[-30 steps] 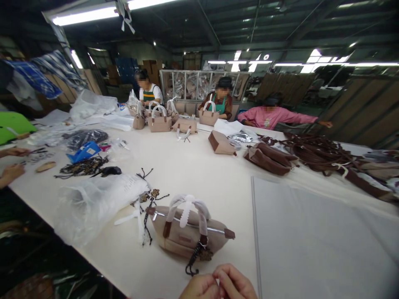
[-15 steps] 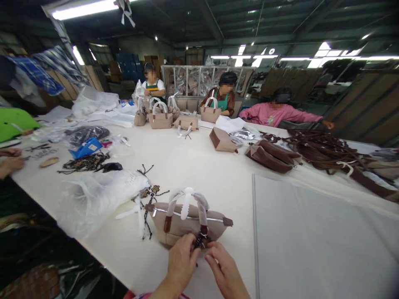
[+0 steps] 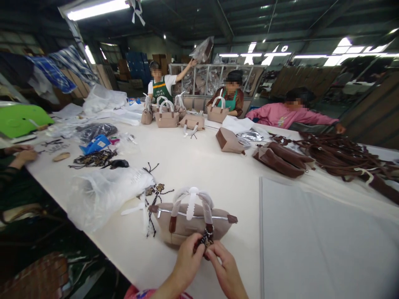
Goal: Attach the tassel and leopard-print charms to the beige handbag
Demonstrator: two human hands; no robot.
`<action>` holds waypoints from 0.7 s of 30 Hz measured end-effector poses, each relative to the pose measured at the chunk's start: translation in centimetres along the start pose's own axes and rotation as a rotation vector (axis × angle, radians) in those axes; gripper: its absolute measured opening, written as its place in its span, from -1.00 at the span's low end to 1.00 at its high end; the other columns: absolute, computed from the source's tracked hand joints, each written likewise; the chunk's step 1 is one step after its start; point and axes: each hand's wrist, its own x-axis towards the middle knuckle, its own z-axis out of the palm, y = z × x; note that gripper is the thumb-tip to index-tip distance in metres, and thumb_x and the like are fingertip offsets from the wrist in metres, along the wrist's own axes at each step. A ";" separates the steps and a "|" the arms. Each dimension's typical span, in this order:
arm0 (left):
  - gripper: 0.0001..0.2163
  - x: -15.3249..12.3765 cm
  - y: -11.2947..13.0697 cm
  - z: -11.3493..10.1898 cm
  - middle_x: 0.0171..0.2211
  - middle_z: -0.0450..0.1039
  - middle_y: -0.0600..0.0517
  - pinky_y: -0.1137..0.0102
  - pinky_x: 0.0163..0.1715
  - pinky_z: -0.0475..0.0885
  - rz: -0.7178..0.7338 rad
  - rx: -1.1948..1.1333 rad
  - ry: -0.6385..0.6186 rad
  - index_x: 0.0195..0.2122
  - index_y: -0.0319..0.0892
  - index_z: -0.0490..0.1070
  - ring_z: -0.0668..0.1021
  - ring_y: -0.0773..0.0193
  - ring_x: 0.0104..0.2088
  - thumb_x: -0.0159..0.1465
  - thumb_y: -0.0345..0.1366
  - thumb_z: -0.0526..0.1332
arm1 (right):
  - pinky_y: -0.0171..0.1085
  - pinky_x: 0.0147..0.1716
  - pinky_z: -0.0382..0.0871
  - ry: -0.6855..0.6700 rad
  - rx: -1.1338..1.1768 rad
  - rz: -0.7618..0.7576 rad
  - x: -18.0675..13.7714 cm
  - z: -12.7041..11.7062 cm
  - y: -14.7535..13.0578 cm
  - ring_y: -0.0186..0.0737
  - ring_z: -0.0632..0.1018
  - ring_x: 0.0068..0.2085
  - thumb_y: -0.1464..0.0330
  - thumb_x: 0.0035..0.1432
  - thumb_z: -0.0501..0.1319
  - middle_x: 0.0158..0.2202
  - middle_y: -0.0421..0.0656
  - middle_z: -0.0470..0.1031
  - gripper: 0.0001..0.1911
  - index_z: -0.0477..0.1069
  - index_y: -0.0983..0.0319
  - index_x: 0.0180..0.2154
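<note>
A beige handbag (image 3: 187,224) with brown leather tabs stands on the white table in front of me. Its two handles (image 3: 207,207) are wrapped in white film and joined by a white strap. From the base of the right handle hangs a bag charm (image 3: 207,240) of dark braided cord with a leopard-print piece. My left hand (image 3: 188,257) pinches the charm from the left. On its right side, the fingers of my right hand (image 3: 222,259) are closed on it too. Another leopard-print charm (image 3: 157,190) lies behind the bag's left end.
A clear plastic bag (image 3: 99,199) lies to the left, with a heap of cord charms (image 3: 93,158) beyond it. Grey sheet material (image 3: 311,241) covers the right side. Brown straps (image 3: 336,153) and several beige bags (image 3: 166,118) lie farther back. Co-workers stand across the table; another person's hands (image 3: 26,154) show at left.
My hands have come closer together on the charm, whose leopard-print piece shows more clearly. Across the table, a co-worker has raised an arm with a plastic-wrapped item. The view has shifted slightly left.
</note>
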 end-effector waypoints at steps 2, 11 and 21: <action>-0.88 0.4 0.0 0.0 -0.48 0.41 0.04 0.38 -0.36 0.29 -0.066 -0.105 -0.020 -0.45 -0.15 0.37 0.45 0.20 -0.39 0.16 -0.25 0.13 | -0.29 -0.25 0.31 -0.041 0.060 0.043 -0.3 -0.1 -0.5 -0.19 0.45 -0.29 0.10 0.29 0.06 -0.39 -0.18 0.41 -0.61 0.38 0.20 -0.45; -0.83 0.4 0.5 0.0 -0.54 0.35 0.11 0.45 -0.48 0.22 -0.201 -0.361 -0.068 -0.42 -0.22 0.43 0.37 0.33 -0.50 -0.01 -0.26 0.17 | -0.26 -0.26 0.23 -0.123 0.131 0.097 -1.1 -0.2 -0.9 -0.17 0.39 -0.30 0.05 0.24 0.06 -0.40 -0.19 0.36 -0.60 0.31 0.20 -0.47; -0.84 0.5 0.0 0.1 -0.58 0.33 0.10 0.45 -0.53 0.22 -0.189 -0.248 -0.063 -0.49 -0.23 0.42 0.36 0.33 -0.53 -0.02 -0.25 0.15 | -0.29 -0.43 0.28 -0.235 0.163 0.312 -1.3 -0.8 -1.7 -0.20 0.44 -0.39 0.00 0.16 0.03 -0.42 -0.18 0.41 -0.61 0.28 0.18 -0.44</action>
